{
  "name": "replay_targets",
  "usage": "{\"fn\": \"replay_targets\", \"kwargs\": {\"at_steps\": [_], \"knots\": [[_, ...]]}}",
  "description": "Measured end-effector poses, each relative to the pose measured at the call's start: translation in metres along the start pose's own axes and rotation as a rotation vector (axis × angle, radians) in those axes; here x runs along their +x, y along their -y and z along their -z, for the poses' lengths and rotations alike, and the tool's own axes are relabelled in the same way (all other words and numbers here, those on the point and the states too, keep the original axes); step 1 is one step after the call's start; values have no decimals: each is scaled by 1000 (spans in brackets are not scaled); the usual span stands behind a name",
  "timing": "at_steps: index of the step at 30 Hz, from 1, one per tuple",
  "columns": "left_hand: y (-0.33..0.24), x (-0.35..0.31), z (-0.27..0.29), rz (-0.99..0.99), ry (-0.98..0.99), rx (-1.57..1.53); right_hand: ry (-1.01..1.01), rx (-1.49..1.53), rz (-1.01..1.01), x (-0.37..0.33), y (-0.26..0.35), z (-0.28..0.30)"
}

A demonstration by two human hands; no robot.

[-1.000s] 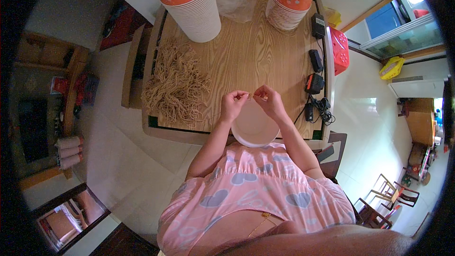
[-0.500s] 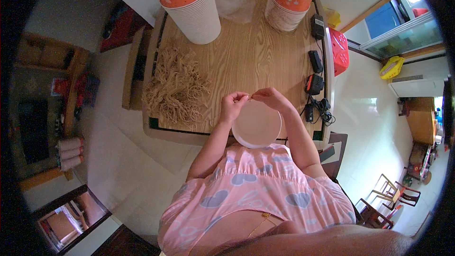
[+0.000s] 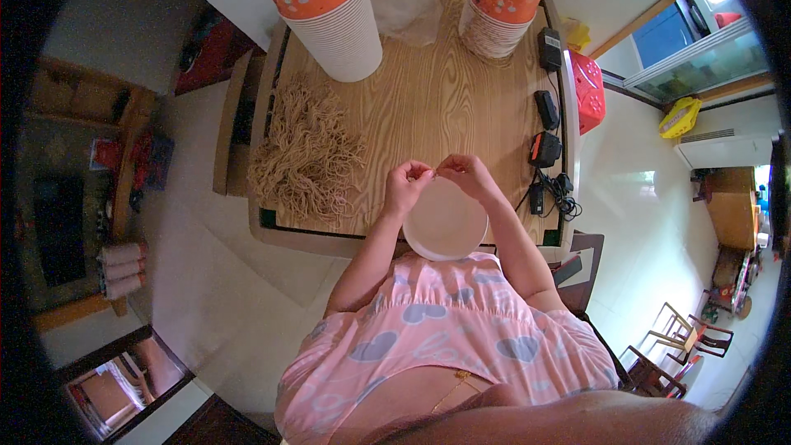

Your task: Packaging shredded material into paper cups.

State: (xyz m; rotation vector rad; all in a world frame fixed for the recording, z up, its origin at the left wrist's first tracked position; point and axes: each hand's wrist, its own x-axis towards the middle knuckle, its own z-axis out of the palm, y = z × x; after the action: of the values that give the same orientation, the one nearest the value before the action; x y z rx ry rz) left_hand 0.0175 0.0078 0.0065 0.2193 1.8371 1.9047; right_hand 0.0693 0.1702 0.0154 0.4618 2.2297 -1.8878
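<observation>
A white paper bucket [image 3: 446, 221] sits at the table's near edge against my body, its open mouth and pale inside facing up. Over its far rim my left hand [image 3: 405, 188] and my right hand [image 3: 468, 177] meet, fingertips nearly touching. Both are closed in a pinch; what lies between the fingertips is too small to make out. To the left, a tangled heap of brown twine pieces [image 3: 305, 152] covers part of the tabletop.
On the wooden table [image 3: 412, 107], a tall stack of paper buckets [image 3: 336, 41] stands far left, a shorter stack [image 3: 497, 25] far right. Clear plastic film [image 3: 408, 12] lies between them. Black adapters [image 3: 545, 109] and coiled cables [image 3: 564, 198] line the right edge, beside a red plastic stool [image 3: 587, 92].
Both hands stay at the bucket's far rim, with small finger shifts. The right fingers now curl slightly more upright. A brownish bit between the fingertips shows less clearly.
</observation>
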Motion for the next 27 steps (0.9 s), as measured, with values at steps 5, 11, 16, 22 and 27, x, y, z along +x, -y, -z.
{"fn": "replay_targets", "kwargs": {"at_steps": [5,11,16,22,27], "knots": [[2,1,1,-18,-8,33,-70,-39,50,-1,1,-4],[-4,-1,-2,-79,-25,84,-130,-160,128,-3,11,-7],[-5,-2,-4,-126,-61,163,-235,-148,159,-6,18,-10],[-1,-3,-4,-136,-93,191,-285,-263,181,-22,33,-9],[-4,-3,-5,-131,-83,197,-289,-325,206,-22,31,-11]]}}
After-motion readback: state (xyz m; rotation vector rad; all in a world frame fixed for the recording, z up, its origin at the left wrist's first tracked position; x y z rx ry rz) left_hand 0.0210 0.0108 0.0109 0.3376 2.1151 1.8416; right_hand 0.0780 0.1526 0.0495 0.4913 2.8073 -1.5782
